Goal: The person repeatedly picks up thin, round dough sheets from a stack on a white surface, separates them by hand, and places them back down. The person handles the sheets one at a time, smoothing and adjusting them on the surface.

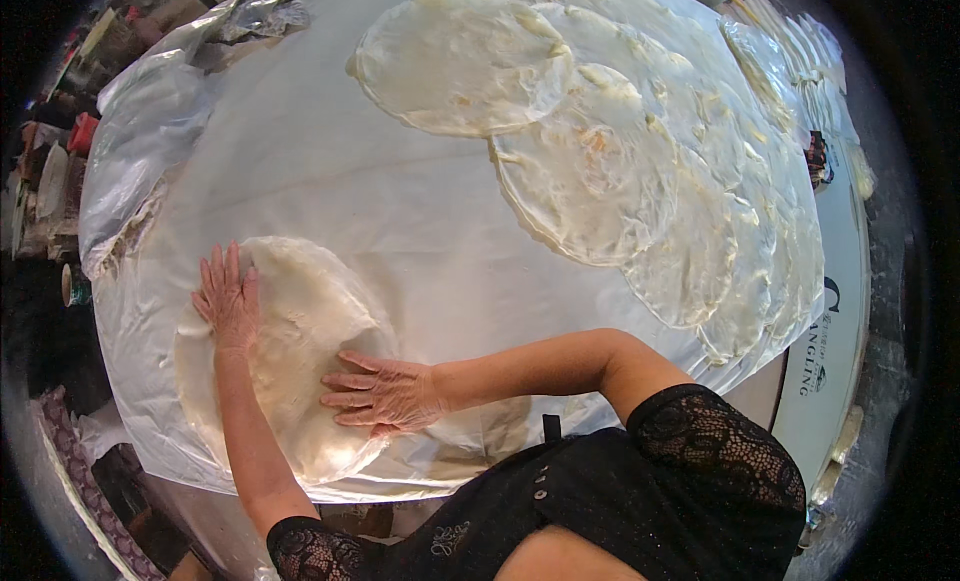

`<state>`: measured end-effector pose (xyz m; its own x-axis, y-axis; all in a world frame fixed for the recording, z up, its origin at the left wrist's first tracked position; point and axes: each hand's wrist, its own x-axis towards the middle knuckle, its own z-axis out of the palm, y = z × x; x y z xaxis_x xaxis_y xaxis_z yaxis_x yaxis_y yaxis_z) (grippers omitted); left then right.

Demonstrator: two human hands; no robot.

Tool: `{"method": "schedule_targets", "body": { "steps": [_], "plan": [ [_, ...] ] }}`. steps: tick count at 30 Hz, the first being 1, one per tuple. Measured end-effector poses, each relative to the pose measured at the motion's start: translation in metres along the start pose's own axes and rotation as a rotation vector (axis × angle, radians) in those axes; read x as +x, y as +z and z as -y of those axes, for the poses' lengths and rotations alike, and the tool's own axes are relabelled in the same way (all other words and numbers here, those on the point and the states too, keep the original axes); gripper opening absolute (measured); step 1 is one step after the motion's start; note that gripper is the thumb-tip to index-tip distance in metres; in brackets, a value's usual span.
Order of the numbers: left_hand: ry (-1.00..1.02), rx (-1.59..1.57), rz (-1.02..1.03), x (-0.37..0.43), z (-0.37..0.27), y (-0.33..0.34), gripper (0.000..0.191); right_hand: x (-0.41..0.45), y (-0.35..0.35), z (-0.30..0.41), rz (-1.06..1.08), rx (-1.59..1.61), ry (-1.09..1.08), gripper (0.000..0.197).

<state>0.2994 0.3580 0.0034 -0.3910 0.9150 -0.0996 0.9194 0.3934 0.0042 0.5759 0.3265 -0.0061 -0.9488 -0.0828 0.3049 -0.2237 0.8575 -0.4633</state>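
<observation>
A large round, pale, soft sheet, possibly dough or fibre wadding, [300, 318] lies on a plastic-covered table [300, 198] before me. My left hand [229, 300] rests flat on its upper left edge, fingers pointing away from me. On its right side lies my right hand [386, 393], palm down with the fingers spread. Neither hand grips anything. Farther off, a pale round sheet [461, 60] partly overlaps another one [589, 176]. Several similar sheets [686, 243] overlap towards the table's right edge.
Crumpled clear plastic [150, 123] covers the left edge of the table. Mixed items, one of them red [82, 133], stand beyond it. A stack of white folded material [814, 78] is at the far right, above a pale panel bearing writing [832, 236].
</observation>
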Motion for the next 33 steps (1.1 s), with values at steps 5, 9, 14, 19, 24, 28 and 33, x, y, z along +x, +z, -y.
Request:
{"method": "schedule_targets", "body": {
  "steps": [5, 9, 14, 19, 24, 28, 33],
  "plan": [
    [-0.011, -0.071, 0.048, 0.004, 0.008, 0.010, 0.054, 0.002, 0.005, -0.002, 0.010, 0.014, 0.002, 0.048],
    [0.129, -0.161, -0.160, -0.025, 0.032, -0.020, 0.052, 0.005, 0.001, -0.001, -0.020, -0.007, 0.002, 0.051],
    [-0.083, 0.229, -0.133, -0.128, 0.087, -0.030, 0.053, 0.001, -0.003, -0.001, -0.022, -0.010, 0.015, 0.052],
    [-0.008, -0.031, -0.226, -0.165, 0.119, 0.023, 0.057, 0.000, -0.003, -0.004, -0.038, 0.019, -0.019, 0.050],
    [-0.075, -0.097, -0.210, -0.155, 0.118, 0.050, 0.059, -0.003, -0.013, -0.006, 0.033, 0.091, -0.010, 0.048],
    [-0.037, -0.184, -0.145, -0.160, 0.135, 0.043, 0.058, -0.038, -0.058, -0.063, -0.180, -0.106, 0.107, 0.051],
    [-0.288, -0.363, -0.292, -0.175, 0.104, -0.018, 0.055, -0.110, -0.141, -0.185, -0.156, -0.614, 0.757, 0.049]
  ]
}}
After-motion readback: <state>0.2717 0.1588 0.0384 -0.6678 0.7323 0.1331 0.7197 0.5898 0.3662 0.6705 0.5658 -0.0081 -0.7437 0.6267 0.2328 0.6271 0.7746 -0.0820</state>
